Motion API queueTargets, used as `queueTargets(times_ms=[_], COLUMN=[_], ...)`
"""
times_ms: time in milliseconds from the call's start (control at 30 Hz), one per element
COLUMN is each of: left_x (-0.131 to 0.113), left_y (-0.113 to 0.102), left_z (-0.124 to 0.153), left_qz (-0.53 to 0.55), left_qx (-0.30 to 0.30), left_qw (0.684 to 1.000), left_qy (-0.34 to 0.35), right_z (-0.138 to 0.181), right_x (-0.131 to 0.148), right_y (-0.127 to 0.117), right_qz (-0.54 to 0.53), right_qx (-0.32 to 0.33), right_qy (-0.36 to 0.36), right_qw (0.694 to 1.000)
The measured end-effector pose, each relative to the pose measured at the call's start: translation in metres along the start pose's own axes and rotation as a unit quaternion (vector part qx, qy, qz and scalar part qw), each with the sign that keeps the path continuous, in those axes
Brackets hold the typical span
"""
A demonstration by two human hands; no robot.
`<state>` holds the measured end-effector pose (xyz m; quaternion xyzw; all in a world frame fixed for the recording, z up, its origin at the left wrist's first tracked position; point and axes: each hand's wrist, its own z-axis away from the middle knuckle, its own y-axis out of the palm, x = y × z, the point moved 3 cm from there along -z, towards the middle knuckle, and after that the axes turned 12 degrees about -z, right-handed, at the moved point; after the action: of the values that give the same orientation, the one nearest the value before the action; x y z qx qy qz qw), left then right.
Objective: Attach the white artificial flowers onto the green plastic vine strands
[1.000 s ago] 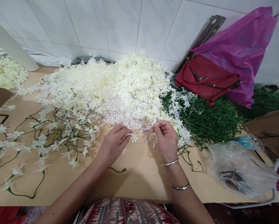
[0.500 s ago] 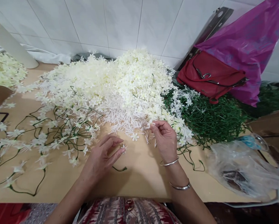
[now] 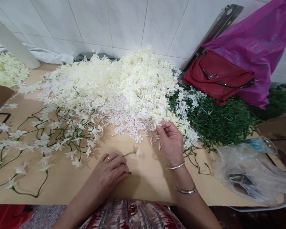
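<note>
- Flower sprig (image 3: 136, 152): thin stem w/ a white bloom at the tip. It's sticking out just over the tabletop (image 3: 147, 186), front centre; the bloom is blurring, so no detail.
- Left hand (image 3: 110, 171) is curling shut on the sprig's lower end, fingers pressed together and resting on the tabletop. A green vine tip (image 3: 129, 173) is poking out at the fingertips; can't tell if it's gripped too.
- Right hand (image 3: 171, 143) is pinching a white floret (image 3: 158, 124) btw thumb and forefinger, right at the front edge of the flower pile (image 3: 124, 82).
- A loose flower (image 3: 138, 138) and a few white stalks are lying btw the two hands.
- Finished vines (image 3: 49, 140) w/ blooms are sprawling to the left. A green stem heap (image 3: 217, 121) is sitting to the right, touching the pile.
- Farther out: red bag (image 3: 217, 78) against the purple plastic bag (image 3: 257, 47), and a clear bag (image 3: 248, 171) at front right.
- Risks, as I'm judging them:
  - Sprig stem is thin, so the grip may be slipping or the stem bending if squeezed hard.
  - Floret is touching its neighbours, so pulling it could be dragging a clump out and scattering bits.
  - A loose vine is lying just beside the right wrist and could be snagging the bangles.
</note>
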<state>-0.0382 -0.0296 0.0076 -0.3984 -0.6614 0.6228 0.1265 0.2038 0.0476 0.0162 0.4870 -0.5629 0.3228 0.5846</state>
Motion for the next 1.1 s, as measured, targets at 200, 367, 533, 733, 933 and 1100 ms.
queueTargets(times_ms=[200, 367, 533, 733, 933, 1100], left_x=[-0.001, 0.008, 0.011, 0.010, 0.008, 0.009], left_y=[0.001, 0.012, 0.016, 0.015, 0.018, 0.018], left_z=[-0.018, -0.035, -0.042, -0.041, -0.041, -0.041], left_qz=[0.280, 0.453, 0.481, 0.474, 0.471, 0.473], left_qx=[-0.035, -0.061, -0.099, -0.110, -0.139, -0.165], left_qw=[0.953, 0.859, 0.832, 0.835, 0.831, 0.816], left_qy=[-0.109, -0.230, -0.257, -0.257, -0.260, -0.287], right_z=[0.004, 0.013, 0.019, 0.020, 0.023, 0.021], right_x=[-0.007, -0.002, -0.003, -0.012, -0.012, -0.010], right_y=[0.004, 0.014, 0.021, 0.024, 0.027, 0.025], right_qz=[-0.080, -0.061, -0.057, -0.065, -0.049, -0.055], right_qx=[0.109, 0.251, 0.333, 0.319, 0.303, 0.288], right_qy=[0.077, 0.132, 0.177, 0.191, 0.191, 0.188], right_qw=[0.988, 0.957, 0.925, 0.926, 0.932, 0.937])
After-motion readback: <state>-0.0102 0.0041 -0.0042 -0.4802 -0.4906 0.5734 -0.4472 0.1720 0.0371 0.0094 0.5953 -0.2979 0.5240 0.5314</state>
